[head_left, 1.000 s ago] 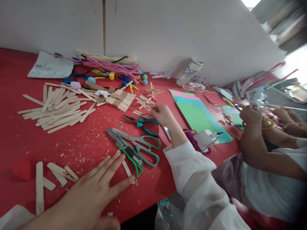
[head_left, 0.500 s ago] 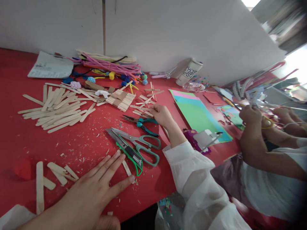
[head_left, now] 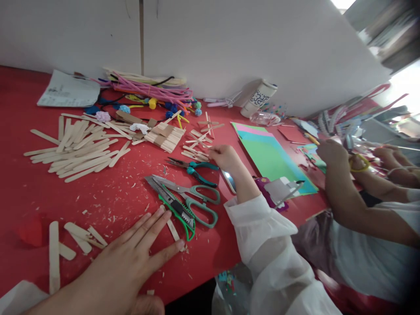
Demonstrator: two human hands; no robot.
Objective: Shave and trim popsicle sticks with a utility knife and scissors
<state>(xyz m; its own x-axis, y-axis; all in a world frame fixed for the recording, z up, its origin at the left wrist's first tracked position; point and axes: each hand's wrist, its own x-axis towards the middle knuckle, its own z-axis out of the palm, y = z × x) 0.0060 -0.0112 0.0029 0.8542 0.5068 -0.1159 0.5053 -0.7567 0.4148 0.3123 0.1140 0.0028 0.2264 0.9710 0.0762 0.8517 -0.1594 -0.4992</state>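
Nearest, the left hand [head_left: 131, 258] lies palm down on the red table [head_left: 213, 249], fingers spread, holding nothing. A stick [head_left: 173, 229] runs by its fingertips, one end at the index finger. Left of this hand lie a few loose sticks [head_left: 54, 251], some overlapping.

Just past the fingertips rests the green cutter [head_left: 177, 208], blade bare, beside the scissors [head_left: 203, 197]; next come the pliers [head_left: 200, 169], with no hand on them. Shavings [head_left: 113, 208] litter the table to the left, so some whittling or splitting looks done already.

Beyond the pliers, the right hand [head_left: 225, 157] reaches in with its fingertips drawn toward one another at the right end of the thin strips [head_left: 193, 154]; whether it pinches one I cannot tell, since they are small and partly hidden by the fingers. These strips lie roughly alongside one another, while others just behind them cross loosely. I judge them to be cut stock, with no joined piece to be seen among them.

Farther left, a big pile [head_left: 82, 148] of sticks looks mostly whole, and the bundle [head_left: 166, 136] beside it is banded together. Much of the wood therefore seems uncut, and the work only partly along.
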